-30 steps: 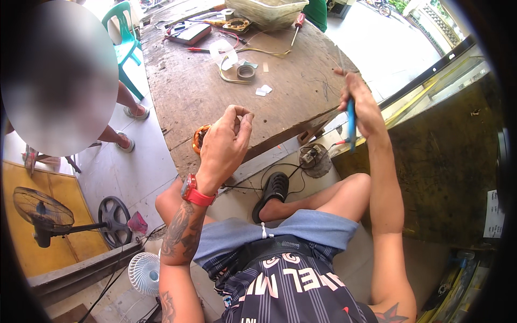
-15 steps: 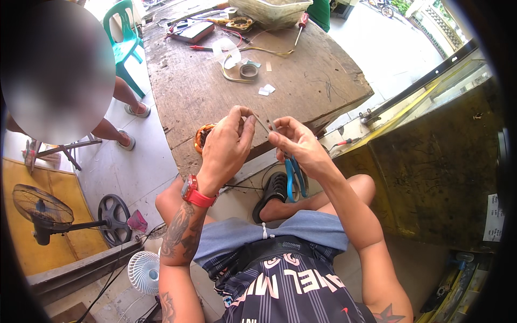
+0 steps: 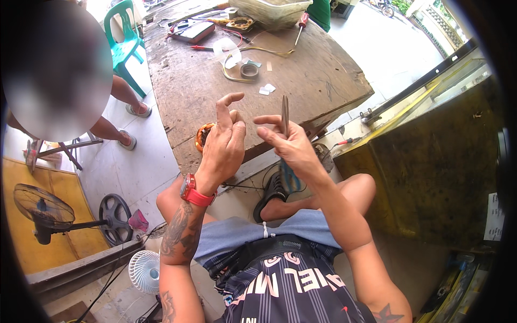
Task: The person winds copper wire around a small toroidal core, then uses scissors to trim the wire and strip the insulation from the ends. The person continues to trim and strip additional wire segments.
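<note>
My left hand [image 3: 226, 140] is raised over the bench's near edge with index finger lifted and the other fingers curled; anything between them is too small to make out. Beside and partly behind it sits an orange wound coil [image 3: 203, 134] on the wooden bench [image 3: 318, 81]. My right hand [image 3: 288, 145] grips pliers [image 3: 285, 113], metal jaws pointing up and blurred blue handles hanging below; its index finger reaches toward my left hand.
Wire, a tape roll [image 3: 249, 70], a screwdriver [image 3: 301, 24], a meter [image 3: 193, 32] and a plastic bin [image 3: 269, 11] occupy the bench. A person [image 3: 124, 97] is at left near a green chair [image 3: 125, 40], above fans [image 3: 43, 210]. A dark panel [image 3: 420, 161] stands right.
My right hand with the pliers came inward from the right to beside my left hand; the jaws now point more upright. My left index finger has lifted since the last frame.
</note>
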Demonstrator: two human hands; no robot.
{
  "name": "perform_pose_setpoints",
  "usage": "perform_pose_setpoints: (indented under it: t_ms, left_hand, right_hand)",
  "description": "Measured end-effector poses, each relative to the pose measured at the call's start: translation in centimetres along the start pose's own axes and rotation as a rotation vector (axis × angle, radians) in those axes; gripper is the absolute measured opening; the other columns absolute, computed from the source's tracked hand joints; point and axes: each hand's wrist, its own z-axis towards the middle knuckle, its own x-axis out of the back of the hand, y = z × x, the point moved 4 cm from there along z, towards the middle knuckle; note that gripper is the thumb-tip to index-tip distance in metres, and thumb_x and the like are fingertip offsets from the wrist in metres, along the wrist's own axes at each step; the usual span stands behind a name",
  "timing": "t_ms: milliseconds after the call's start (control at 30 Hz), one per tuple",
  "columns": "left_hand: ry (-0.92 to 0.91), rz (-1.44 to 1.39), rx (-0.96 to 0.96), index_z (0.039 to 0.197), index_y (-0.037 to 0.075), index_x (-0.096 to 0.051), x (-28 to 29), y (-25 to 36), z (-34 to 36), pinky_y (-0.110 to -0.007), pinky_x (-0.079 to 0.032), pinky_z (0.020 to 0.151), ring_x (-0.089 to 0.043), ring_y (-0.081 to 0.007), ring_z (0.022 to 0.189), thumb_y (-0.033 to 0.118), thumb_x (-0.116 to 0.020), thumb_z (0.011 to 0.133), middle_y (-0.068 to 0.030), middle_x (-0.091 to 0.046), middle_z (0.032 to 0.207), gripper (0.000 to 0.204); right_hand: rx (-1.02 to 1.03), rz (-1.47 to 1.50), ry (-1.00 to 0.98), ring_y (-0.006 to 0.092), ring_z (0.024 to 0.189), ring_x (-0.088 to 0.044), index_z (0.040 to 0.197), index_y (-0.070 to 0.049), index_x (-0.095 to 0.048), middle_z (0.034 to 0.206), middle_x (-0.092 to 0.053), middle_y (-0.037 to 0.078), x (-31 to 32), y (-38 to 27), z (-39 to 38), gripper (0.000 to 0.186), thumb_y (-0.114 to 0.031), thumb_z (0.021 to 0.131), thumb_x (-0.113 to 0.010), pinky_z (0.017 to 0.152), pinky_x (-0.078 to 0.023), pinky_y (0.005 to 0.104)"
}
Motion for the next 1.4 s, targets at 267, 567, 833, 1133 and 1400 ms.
perform_pose_setpoints:
  t_ms: [267, 567, 833, 1133, 1400]
  left_hand:
    - [-0.019, -0.005, 0.041, 0.155, 0.004, -0.029, -0.3, -0.3, -0.2, -0.051, -0.05, 0.089, -0.068, -0.0391, 0.093, 0.01, -0.049, 0.101, -0.0163, -0.064, 0.09, 0.057]
    - [-0.096, 0.578, -0.206, 0.124, 0.012, -0.079, 3.8, 1.1, -2.1, -0.04, -0.047, 0.104, -0.062, -0.0284, 0.113, 0.021, -0.075, 0.098, -0.0096, -0.077, 0.118, 0.028]
    - [-0.437, 0.229, 0.022, 0.119, 0.004, -0.076, 4.5, 0.3, 0.8, -0.038, -0.056, 0.076, -0.07, -0.0224, 0.081, 0.018, -0.069, 0.103, -0.0132, -0.074, 0.096, 0.023]
    - [-0.363, 0.285, -0.045, 0.112, -0.003, -0.062, 4.0, 0.3, -0.5, -0.042, -0.053, 0.083, -0.07, -0.0359, 0.089, 0.018, -0.058, 0.108, -0.0203, -0.071, 0.096, 0.022]
    - [-0.271, 0.285, 0.036, 0.11, -0.002, -0.064, 3.5, 0.0, -0.9, -0.042, -0.053, 0.08, -0.069, -0.0354, 0.086, 0.019, -0.059, 0.105, -0.02, -0.071, 0.094, 0.022]
  right_hand:
    - [0.02, 0.089, 0.134, -0.0026, 0.062, -0.038, 0.119, -0.002, -0.075, 0.072, -0.049, -0.014, -2.3, 1.3, 1.9, 0.029, -0.026, 0.102, -0.079, 0.054, -0.028, 0.0191]
    - [0.101, 0.013, 0.17, -0.0019, 0.063, -0.033, 0.111, -0.003, -0.074, 0.073, -0.045, -0.015, -2.7, 0.1, 0.8, 0.023, -0.025, 0.105, -0.075, 0.055, -0.023, 0.021]
    - [0.073, -0.023, 0.207, -0.0003, 0.064, -0.033, 0.109, -0.002, -0.074, 0.072, -0.043, -0.014, -2.3, 0.9, 0.0, 0.021, -0.022, 0.105, -0.075, 0.056, -0.026, 0.0221]
    - [0.083, -0.091, 0.359, 0.0035, 0.073, -0.044, 0.125, -0.003, -0.07, 0.08, -0.052, -0.006, -1.1, 0.7, -1.5, 0.03, -0.026, 0.107, -0.072, 0.065, -0.038, 0.0232]
    - [0.177, -0.162, 0.265, 0.0072, 0.082, -0.054, 0.144, -0.012, -0.05, 0.102, -0.067, 0.002, 2.8, 1.7, -4.7, 0.052, -0.014, 0.101, -0.078, 0.076, -0.049, 0.025]
